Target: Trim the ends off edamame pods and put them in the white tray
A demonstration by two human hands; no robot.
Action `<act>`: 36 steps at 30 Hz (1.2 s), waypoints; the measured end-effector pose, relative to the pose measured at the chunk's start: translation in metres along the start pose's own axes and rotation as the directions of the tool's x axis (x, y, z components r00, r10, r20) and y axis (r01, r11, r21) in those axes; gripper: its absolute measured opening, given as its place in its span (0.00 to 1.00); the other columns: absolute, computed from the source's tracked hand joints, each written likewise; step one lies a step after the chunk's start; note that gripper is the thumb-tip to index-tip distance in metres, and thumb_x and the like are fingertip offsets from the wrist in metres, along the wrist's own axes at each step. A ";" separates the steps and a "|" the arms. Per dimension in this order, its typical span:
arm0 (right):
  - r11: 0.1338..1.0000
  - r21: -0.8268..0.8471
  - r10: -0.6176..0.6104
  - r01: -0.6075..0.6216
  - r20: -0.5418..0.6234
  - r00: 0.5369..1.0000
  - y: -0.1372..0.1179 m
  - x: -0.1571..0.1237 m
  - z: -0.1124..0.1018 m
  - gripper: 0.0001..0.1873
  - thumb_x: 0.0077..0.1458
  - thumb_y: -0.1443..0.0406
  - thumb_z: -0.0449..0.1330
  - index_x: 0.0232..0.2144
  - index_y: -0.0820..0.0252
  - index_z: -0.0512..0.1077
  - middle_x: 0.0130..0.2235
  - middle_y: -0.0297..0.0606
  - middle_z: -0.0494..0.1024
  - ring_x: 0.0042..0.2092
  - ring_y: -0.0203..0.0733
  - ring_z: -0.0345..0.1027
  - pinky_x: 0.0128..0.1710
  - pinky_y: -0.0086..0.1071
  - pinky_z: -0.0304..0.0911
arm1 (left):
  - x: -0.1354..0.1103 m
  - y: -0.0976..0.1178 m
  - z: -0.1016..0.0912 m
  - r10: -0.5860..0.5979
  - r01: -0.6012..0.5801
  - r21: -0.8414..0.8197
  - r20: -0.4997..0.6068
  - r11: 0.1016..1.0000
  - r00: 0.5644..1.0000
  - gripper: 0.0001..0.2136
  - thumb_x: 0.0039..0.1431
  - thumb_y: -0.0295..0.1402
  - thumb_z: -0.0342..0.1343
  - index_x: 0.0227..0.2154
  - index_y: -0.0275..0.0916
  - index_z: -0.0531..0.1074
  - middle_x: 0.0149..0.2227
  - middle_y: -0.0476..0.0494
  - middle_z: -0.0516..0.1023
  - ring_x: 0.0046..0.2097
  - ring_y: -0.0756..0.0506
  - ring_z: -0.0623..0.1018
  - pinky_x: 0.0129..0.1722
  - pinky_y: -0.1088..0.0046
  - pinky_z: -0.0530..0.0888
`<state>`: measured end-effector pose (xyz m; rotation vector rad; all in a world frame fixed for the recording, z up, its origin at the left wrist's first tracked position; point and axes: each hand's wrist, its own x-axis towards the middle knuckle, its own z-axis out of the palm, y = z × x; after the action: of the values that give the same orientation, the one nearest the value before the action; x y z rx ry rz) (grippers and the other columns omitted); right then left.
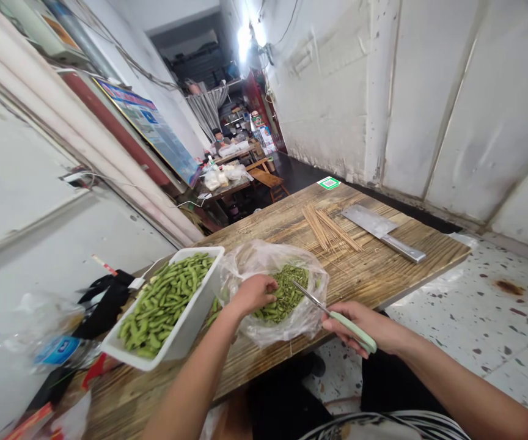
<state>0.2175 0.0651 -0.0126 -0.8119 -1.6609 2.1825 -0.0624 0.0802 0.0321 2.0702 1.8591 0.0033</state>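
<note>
- Hands, two. The left hand (252,296) reaches over the plastic bag with its fingers curled; whether they pinch a pod cannot be told. The right hand (345,319) has its fingers clamped around the scissors.
- Scissors (358,336), one pair, pale green at the handle; the metal blades point into the bag.
- Plastic bag (241,252), one, clear and open at the top, standing on the table directly before the person. It holds green pods and clippings (289,287) — too many and too small to count.
- White tub (197,321), one, rectangular, just left of the bag. Its whole green pods (167,299) are heaped past counting.
- Thin sticks (326,227), one loose bundle beyond the bag; they overlap, so their number is uncertain.
- Cleaver (371,221), one, lying flat beside the sticks, handle toward the right.
- Green-bordered card (329,183), one, at the far end of the table.
- Wooden table (268,225), one, beneath all of these.
- Plastic bottle (62,351), one, blue-labelled, left of the tub.
</note>
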 end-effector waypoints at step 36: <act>0.992 -0.128 -0.006 -0.003 -0.074 0.997 -0.016 0.009 0.018 0.22 0.46 0.49 0.62 0.23 0.60 0.62 0.13 0.22 0.56 0.10 0.26 0.50 0.06 0.20 0.47 | -0.025 0.036 0.014 -0.118 0.221 -0.932 0.195 0.286 0.974 0.15 0.40 0.35 0.65 0.29 0.34 0.68 0.25 0.43 0.77 0.21 0.54 0.72 0.21 0.80 0.67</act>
<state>0.1976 0.0602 0.0031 -0.9138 -1.7780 2.0354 -0.0282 0.0496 0.0343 0.9526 1.3790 0.7797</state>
